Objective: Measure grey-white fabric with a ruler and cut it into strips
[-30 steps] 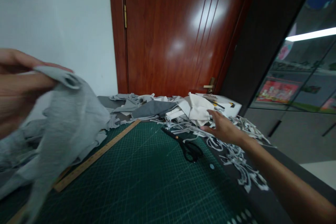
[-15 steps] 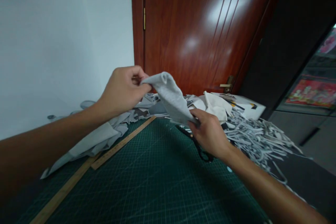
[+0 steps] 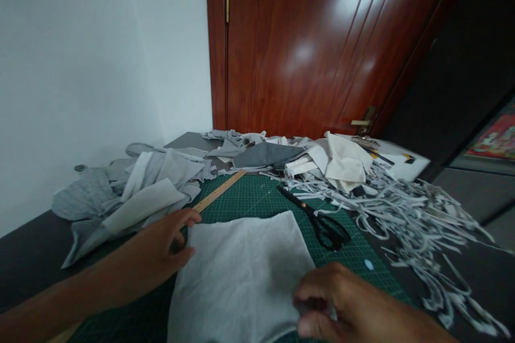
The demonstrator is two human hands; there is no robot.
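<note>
A light grey piece of fabric [image 3: 241,273] lies spread over the green cutting mat [image 3: 227,198], its lower part running out of view. At its upper left corner is my left hand [image 3: 173,244], thumb and fingers apart, fingertips by the edge. My right hand [image 3: 333,300] is curled at the fabric's lower right edge, thumb and forefinger closed on it, slightly blurred. Beyond the fabric's right side rest black scissors [image 3: 316,218], blades pointing away to the left. A wooden ruler [image 3: 219,191] extends from behind my left hand toward the back.
Grey fabric pieces [image 3: 156,171] are heaped at the left by the wall. Dark grey and cream cloths [image 3: 346,161] lie at the back. Many thin fabric strips [image 3: 414,220] pile up along the right. A white box [image 3: 402,158] stands behind them, before a wooden door [image 3: 289,53].
The fabric, held up folded between both hands before, now lies flat on the mat. Both hands came down and nearer; the left one loosened its pinch. The view tilted down somewhat.
</note>
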